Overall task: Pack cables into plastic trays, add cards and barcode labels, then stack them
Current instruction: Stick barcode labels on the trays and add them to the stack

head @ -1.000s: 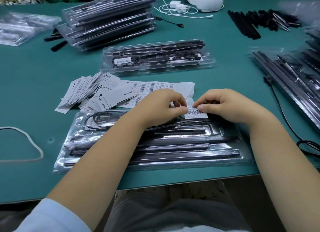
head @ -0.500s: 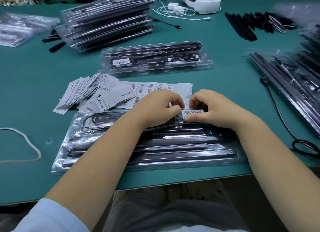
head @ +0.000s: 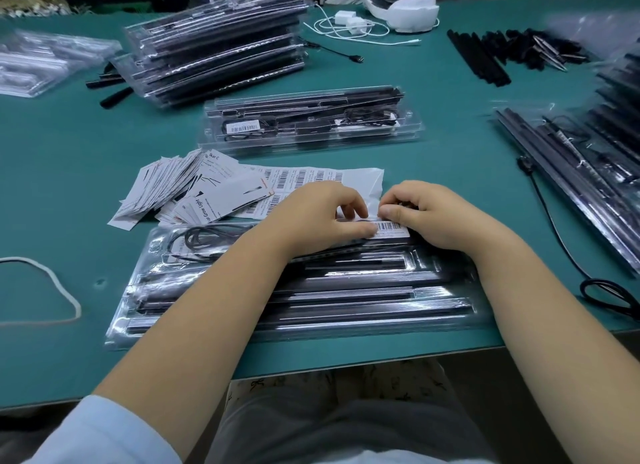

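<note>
A clear plastic tray [head: 346, 311] filled with black bars and a coiled black cable [head: 204, 237] lies at the table's near edge. A white barcode label [head: 391, 229] sits on its upper right part. My left hand [head: 318, 218] presses the label's left end with the thumb. My right hand [head: 433, 214] pinches its right end. Just behind the hands lies a sheet of barcode labels [head: 311, 178], and left of it a fanned pile of white cards [head: 180, 186].
A labelled closed tray [head: 311, 124] lies mid-table, a tall stack of trays [head: 214, 44] behind it at left. Filled trays [head: 588, 159] lean at right, loose black parts [head: 512, 51] at far right back. A black cable [head: 561, 242] trails at right, a white cord [head: 59, 283] at left.
Both hands kept hold of the barcode label and brought it down flat onto the tray's upper right part; the left thumb now presses it.
</note>
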Tool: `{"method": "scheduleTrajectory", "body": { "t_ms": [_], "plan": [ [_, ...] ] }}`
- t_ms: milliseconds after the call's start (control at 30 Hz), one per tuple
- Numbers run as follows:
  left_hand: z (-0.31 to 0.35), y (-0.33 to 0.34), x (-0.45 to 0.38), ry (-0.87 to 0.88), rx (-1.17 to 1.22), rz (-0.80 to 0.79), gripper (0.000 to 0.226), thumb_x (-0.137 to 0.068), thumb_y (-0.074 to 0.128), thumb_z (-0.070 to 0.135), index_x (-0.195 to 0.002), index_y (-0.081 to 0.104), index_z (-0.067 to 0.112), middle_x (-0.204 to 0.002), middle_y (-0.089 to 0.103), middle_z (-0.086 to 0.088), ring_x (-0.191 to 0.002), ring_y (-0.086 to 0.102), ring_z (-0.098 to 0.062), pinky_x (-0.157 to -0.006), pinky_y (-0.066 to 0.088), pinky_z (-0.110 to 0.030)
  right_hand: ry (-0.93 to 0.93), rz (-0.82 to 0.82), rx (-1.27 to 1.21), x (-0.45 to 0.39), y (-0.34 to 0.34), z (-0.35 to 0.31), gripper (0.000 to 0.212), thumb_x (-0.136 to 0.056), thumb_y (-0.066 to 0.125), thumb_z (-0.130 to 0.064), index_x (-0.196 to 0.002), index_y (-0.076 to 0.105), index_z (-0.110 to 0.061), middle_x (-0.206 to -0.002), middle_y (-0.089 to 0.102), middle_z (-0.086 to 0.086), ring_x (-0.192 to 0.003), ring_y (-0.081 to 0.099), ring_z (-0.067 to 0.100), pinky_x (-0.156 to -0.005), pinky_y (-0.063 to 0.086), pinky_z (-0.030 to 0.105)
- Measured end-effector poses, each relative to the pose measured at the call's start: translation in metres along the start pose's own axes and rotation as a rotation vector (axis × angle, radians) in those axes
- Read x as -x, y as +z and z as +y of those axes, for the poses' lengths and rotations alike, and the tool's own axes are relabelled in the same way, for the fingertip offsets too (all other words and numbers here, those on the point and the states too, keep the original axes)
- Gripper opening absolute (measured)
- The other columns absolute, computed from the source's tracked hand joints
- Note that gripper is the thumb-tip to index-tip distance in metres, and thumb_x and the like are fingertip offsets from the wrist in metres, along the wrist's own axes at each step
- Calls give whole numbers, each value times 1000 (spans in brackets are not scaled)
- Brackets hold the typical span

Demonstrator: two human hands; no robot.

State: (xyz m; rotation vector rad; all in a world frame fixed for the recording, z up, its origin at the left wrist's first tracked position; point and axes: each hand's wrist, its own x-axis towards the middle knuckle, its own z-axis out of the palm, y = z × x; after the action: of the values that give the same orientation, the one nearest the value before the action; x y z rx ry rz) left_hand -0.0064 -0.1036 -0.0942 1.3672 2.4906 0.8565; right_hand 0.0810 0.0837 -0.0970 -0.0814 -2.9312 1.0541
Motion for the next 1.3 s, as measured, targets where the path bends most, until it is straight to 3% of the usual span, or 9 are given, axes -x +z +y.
{"method": "scheduleTrajectory", "body": {
  "t_ms": [133, 267, 433, 600, 700, 967, 1100, 1200, 1300],
  "plan": [
    [0, -1, 0, -25, -201, 30, 34, -83, 54, 59, -94, 64, 29, -84, 54, 13, -77, 52, -6, -70, 45, -30, 56, 70, -9, 0, 1, -1, 17, -95, 50, -33, -83, 63, -33, -84, 63, -16, -80, 55, -4, -67, 41, 19],
    [-7, -9, 2, -115, -431, 51, 51, -81, 38, 74, -87, 61, 29, -80, 57, 14, -76, 53, -10, -59, 41, -27, 74, 186, -28, 0, 2, -1, 24, -94, 50, -36, -80, 65, -24, -79, 67, -2, -77, 59, 15, -72, 48, 31],
    [-12, -12, 3, -208, -446, -24, 62, -77, 30, 81, -80, 54, 24, -79, 59, 8, -74, 54, -12, -58, 40, -27, 70, 334, -128, -2, 0, 3, 34, -94, 50, -36, -66, 64, -24, -62, 63, -15, -62, 56, 2, -66, 46, 23],
    [-2, -18, 2, -177, -439, -69, 71, -76, 28, 83, -57, 35, 15, -54, 37, 1, -50, 37, -18, -48, 25, -27, 61, 552, -520, -4, -9, 5, 38, -96, 49, -31, -62, 63, -20, -52, 60, -10, -51, 51, 2, -53, 42, 15],
    [3, -23, 3, -176, -461, -64, 71, -76, 24, 83, -60, 37, 15, -56, 42, 0, -52, 41, -18, -49, 27, -28, 131, 634, -755, -4, -17, 7, 38, -94, 48, -34, -62, 62, -19, -51, 59, -8, -48, 48, 4, -47, 39, 15],
    [17, -43, 3, -233, -210, -98, 69, -78, 36, 79, -72, 50, 12, -62, 51, -2, -56, 45, -18, -57, 35, -31, 279, 657, -1110, -5, -27, 15, 41, -98, 41, -37, -68, 59, -15, -52, 56, -7, -48, 49, 6, -44, 39, 17],
    [24, -60, 7, -267, 58, -73, 64, -74, 41, 79, -73, 62, 18, -50, 53, 10, -42, 45, -6, -49, 42, -22, 319, 497, -1259, -5, -36, 24, 41, -97, 42, -39, -65, 56, -19, -64, 46, -3, -58, 41, 12, -57, 34, 26],
    [27, -76, 6, -263, 192, 66, 57, -74, 45, 78, -59, 52, 23, -45, 52, 10, -37, 42, -3, -42, 39, -15, 355, 527, -1218, -6, -35, 24, 31, -95, 46, -40, -73, 53, -20, -68, 44, -1, -57, 39, 14, -56, 33, 30],
    [22, -88, -3, -369, 325, 344, 57, -82, 47, 72, -60, 55, 20, -41, 50, 10, -33, 41, -5, -41, 36, -14, 378, 589, -1154, -7, -31, 19, 36, -96, 41, -39, -69, 51, -18, -57, 45, -3, -47, 37, 11, -50, 27, 24]
  ]
}}
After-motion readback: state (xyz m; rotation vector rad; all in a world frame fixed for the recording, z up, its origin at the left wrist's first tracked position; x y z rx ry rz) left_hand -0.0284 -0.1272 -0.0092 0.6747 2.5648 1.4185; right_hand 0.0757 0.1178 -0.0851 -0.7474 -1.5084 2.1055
